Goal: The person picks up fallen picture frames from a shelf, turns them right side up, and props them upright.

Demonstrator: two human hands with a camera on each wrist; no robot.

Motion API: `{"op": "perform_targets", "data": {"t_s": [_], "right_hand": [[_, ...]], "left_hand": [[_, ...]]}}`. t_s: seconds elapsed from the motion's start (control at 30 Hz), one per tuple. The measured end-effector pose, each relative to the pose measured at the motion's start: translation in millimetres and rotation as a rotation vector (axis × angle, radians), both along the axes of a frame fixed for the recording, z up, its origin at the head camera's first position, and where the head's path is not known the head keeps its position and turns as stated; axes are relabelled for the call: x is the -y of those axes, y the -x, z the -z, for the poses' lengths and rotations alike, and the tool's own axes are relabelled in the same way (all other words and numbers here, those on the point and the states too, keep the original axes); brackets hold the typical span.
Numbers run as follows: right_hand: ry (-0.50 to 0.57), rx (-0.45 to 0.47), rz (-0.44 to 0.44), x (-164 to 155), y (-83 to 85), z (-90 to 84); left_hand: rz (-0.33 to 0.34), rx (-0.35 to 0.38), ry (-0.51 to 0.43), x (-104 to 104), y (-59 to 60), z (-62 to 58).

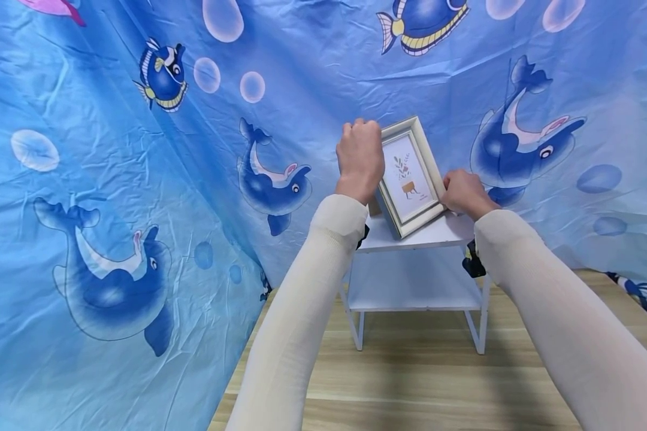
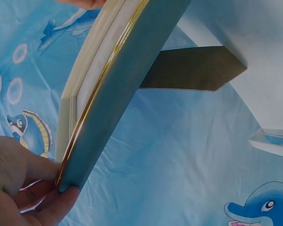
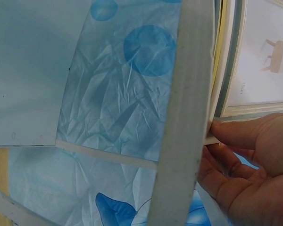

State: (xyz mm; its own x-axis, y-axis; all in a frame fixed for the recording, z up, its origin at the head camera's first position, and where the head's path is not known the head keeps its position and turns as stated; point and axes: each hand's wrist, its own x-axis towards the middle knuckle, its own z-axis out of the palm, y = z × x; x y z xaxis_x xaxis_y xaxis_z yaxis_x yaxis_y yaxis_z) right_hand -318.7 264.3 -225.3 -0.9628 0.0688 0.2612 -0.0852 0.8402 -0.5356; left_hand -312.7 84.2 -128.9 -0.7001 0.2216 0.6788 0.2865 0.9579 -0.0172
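Note:
Both hands hold a cream picture frame with a gold inner line and a print of a potted plant. It tilts sideways over a small white table, its lowest corner by the table's front edge; whether it touches cannot be told. My left hand pinches the upper left corner between thumb and fingers, clearest in the left wrist view. My right hand pinches the lower right corner. A brown support leg sticks out from the frame's back, its pointed tip near the tabletop.
Below the tabletop is a lower white shelf between slanted metal legs. Blue cloth printed with dolphins, fish and bubbles hangs behind and to the left. Wood-look floor lies underneath.

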Motion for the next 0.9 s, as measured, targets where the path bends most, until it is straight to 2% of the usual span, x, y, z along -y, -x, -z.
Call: {"op": "perform_targets", "data": {"t_s": [0.9], "right_hand": [[0.028,0.034,-0.006,1.2,-6.1,-0.8]], "left_hand": [[0.020,0.024,-0.043,3.6,8.0,1.0]]}}
